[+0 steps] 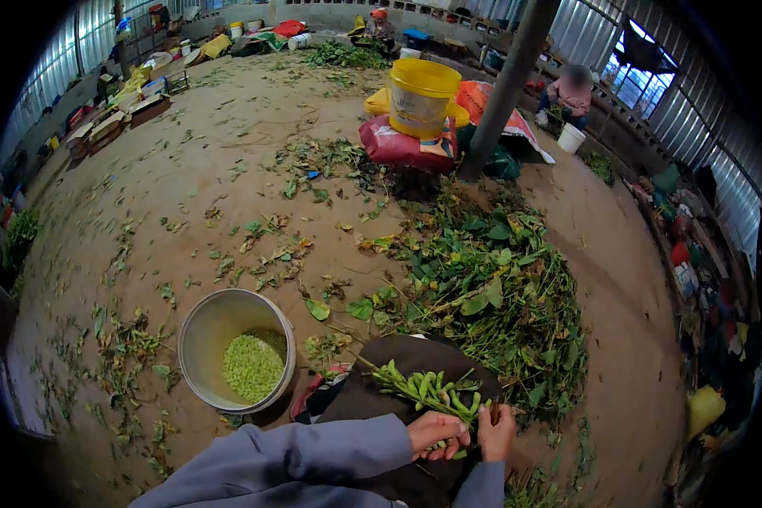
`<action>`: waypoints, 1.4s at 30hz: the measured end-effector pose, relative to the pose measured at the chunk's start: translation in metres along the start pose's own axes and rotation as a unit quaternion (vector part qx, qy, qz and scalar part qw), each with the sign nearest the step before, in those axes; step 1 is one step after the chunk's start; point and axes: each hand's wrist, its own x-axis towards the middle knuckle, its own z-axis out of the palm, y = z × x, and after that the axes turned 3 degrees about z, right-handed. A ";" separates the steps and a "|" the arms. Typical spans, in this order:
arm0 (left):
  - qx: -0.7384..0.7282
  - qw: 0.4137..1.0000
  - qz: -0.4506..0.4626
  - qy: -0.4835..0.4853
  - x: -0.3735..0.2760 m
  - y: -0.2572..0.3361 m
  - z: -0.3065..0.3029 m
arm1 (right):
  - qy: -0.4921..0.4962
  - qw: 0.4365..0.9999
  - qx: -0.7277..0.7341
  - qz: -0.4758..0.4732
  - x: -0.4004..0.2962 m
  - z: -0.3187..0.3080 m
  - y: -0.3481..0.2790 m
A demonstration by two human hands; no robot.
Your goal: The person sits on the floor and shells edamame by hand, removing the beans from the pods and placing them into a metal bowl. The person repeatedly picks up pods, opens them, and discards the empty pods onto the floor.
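A bunch of green soybean stalks with pods [428, 388] lies across my lap, over dark trousers [387, 359]. My left hand [441, 435] curls around its lower right end, with green pods showing under the fingers. Close beside it, my right hand [496, 433] grips the end of the bunch, thumb up; a brownish bit shows at its fingertips, too small to name. To the left, a white plastic bucket [193, 355] stands on the floor with shelled green soybeans [254, 368] in its bottom.
A heap of leafy soybean plants [501, 292] lies just beyond my knees. Behind it are a metal post [505, 89], a red sack [406, 143] and a yellow bucket [424, 95]. A person [568, 98] sits at the right wall near a white bucket [571, 138]. Leaves litter the dirt floor.
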 end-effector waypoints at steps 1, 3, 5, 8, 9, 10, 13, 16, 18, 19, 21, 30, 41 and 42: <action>-0.016 1.000 0.000 0.015 0.003 0.000 -0.001 | 0.000 1.000 0.006 -0.004 0.000 0.000 0.001; -0.048 0.998 -0.003 0.045 0.006 0.001 -0.002 | 0.020 0.999 0.019 -0.026 0.000 0.003 0.004; -0.054 0.994 -0.045 0.079 0.006 0.002 -0.003 | 0.027 0.998 0.041 -0.039 -0.002 0.004 0.005; -0.037 0.987 -0.105 0.112 0.003 0.000 -0.005 | 0.023 0.996 0.069 -0.052 -0.006 0.001 0.007; -0.019 0.987 -0.105 0.123 0.003 -0.003 -0.007 | 0.020 0.995 0.073 -0.061 -0.008 0.000 0.007; -0.002 0.986 -0.105 0.133 0.002 -0.007 -0.008 | 0.017 0.994 0.076 -0.070 -0.010 -0.001 0.005; 0.000 0.986 -0.084 0.144 0.003 -0.016 -0.014 | 0.013 0.988 0.125 -0.086 -0.018 -0.005 -0.003; -0.027 0.985 -0.090 0.143 -0.001 -0.030 -0.015 | 0.024 0.983 0.170 -0.059 -0.024 -0.010 -0.002; -0.051 0.984 -0.099 0.136 -0.002 -0.034 -0.014 | 0.026 0.976 0.206 -0.062 -0.024 -0.010 0.003; -0.064 0.984 -0.103 0.132 -0.002 -0.036 -0.014 | 0.028 0.972 0.223 -0.063 -0.023 -0.010 0.006; -0.037 0.989 -0.071 0.125 -0.003 -0.037 -0.012 | 0.028 0.964 0.265 -0.023 -0.024 -0.010 0.015; 0.092 0.986 0.091 0.110 0.004 -0.033 -0.005 | 0.082 0.940 0.331 -0.028 -0.043 -0.021 -0.006; 0.027 0.995 0.011 -0.101 0.006 -0.042 0.003 | 0.103 0.990 0.039 -0.086 -0.036 -0.001 0.036; 0.001 0.997 0.019 -0.068 0.009 -0.042 0.007 | 0.110 0.986 0.042 -0.116 -0.039 0.000 0.031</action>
